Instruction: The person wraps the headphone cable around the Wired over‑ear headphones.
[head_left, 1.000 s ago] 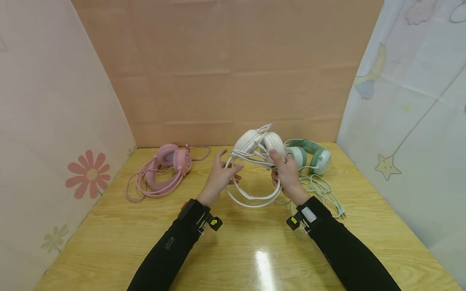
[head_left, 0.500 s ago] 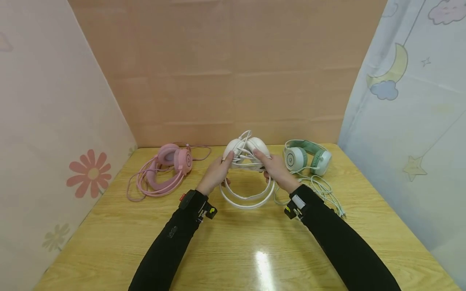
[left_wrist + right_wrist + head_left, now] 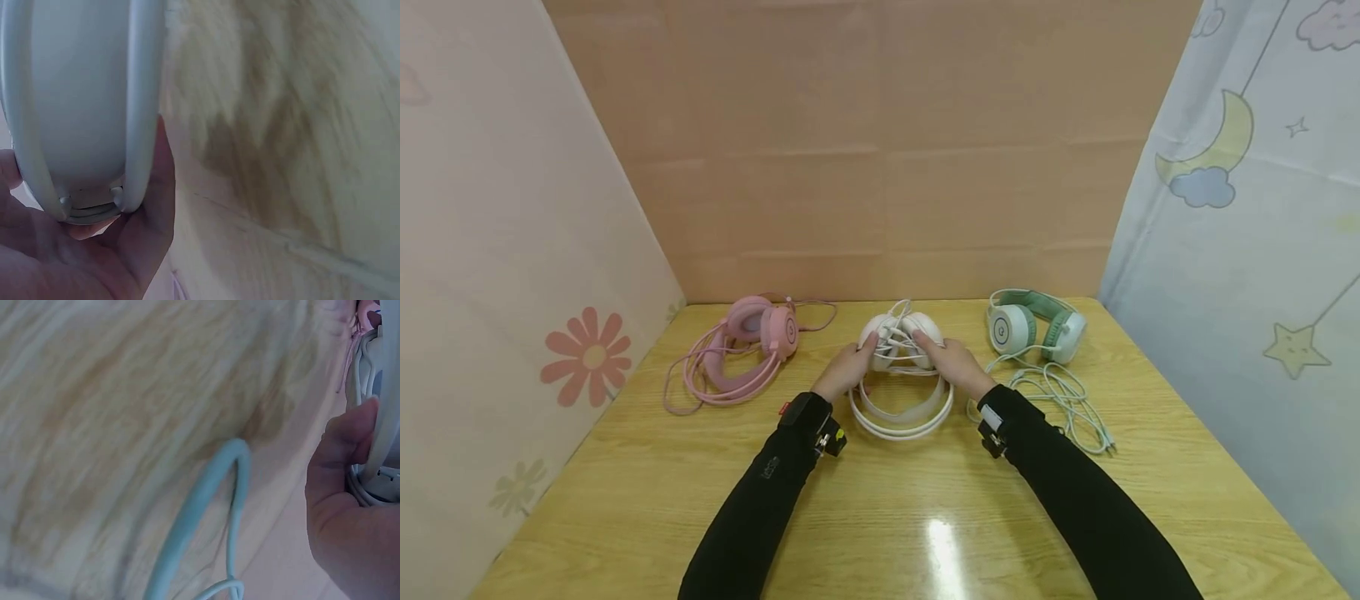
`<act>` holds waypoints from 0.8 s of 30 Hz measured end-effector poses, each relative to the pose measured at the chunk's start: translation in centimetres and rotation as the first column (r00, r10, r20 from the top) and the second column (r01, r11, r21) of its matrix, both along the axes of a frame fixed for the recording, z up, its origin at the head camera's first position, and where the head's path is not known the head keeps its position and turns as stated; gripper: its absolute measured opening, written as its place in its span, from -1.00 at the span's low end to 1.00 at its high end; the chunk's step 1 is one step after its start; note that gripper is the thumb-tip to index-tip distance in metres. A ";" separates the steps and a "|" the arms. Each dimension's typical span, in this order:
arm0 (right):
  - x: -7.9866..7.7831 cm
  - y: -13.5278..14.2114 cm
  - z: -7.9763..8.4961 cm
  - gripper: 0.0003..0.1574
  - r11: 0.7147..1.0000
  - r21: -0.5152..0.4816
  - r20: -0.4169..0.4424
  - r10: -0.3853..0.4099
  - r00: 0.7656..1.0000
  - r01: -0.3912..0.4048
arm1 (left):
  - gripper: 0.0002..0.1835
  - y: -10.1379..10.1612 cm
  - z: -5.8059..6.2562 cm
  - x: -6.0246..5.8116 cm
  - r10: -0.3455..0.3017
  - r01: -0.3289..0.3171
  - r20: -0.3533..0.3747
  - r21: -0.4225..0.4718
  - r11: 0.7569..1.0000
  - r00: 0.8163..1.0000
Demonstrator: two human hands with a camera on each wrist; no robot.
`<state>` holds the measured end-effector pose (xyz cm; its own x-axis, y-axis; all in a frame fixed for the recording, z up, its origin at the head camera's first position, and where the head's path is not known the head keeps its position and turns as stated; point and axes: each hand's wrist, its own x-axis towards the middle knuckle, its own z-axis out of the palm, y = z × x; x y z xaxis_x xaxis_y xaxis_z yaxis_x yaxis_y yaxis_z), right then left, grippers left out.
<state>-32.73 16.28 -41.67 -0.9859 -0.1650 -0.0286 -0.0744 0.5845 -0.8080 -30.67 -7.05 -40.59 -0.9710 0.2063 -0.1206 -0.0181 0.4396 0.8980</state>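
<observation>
Both hands hold a pair of white headphones (image 3: 904, 433) low over the middle of the table, headband toward the person. Its white cable is wound in a bundle around the two ear cups. My left hand (image 3: 847, 367) grips the left ear cup, thumb on top; in the left wrist view its fingers curl round the end of the white headband (image 3: 81, 94). My right hand (image 3: 958, 364) grips the right ear cup in the same way, and the right wrist view has its thumb and fingers around the white frame (image 3: 390, 406). The undersides of the cups are hidden.
Pink headphones (image 3: 781, 333) with a looped pink cable lie at the back left of the wooden table (image 3: 880, 517). White-and-green headphones (image 3: 1011, 327) stand at the back right, their pale green cable (image 3: 1067, 396) spread in front, near my right wrist. A brown backdrop (image 3: 880, 167) rises behind.
My left hand, open beside the headphones a second ago, has taken hold of the left cup. Both hands have brought the white headphones left and down toward the table.
</observation>
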 end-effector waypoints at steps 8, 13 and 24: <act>-0.2 0.2 -1.0 0.04 0.996 0.082 0.008 0.030 1.000 -0.030 | -0.13 0.6 -1.6 -0.6 0.014 -0.025 -0.063 -0.181 0.983 0.998; -0.4 0.5 -1.1 0.16 0.986 0.160 -0.009 0.036 0.999 -0.034 | -0.07 1.0 -1.6 -0.3 0.075 -0.088 -0.061 -0.258 0.962 0.995; 0.0 0.4 0.2 0.36 0.891 0.452 0.003 0.037 0.999 -0.034 | -0.06 1.1 -1.3 -0.7 0.035 -0.049 -0.051 -0.303 0.952 0.998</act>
<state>-32.76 16.65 -41.51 -0.9800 -0.1703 -0.1034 -0.1053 0.8833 -0.4568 -31.38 -5.95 -41.85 -0.9838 0.1258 -0.1278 -0.0054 0.6916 0.7222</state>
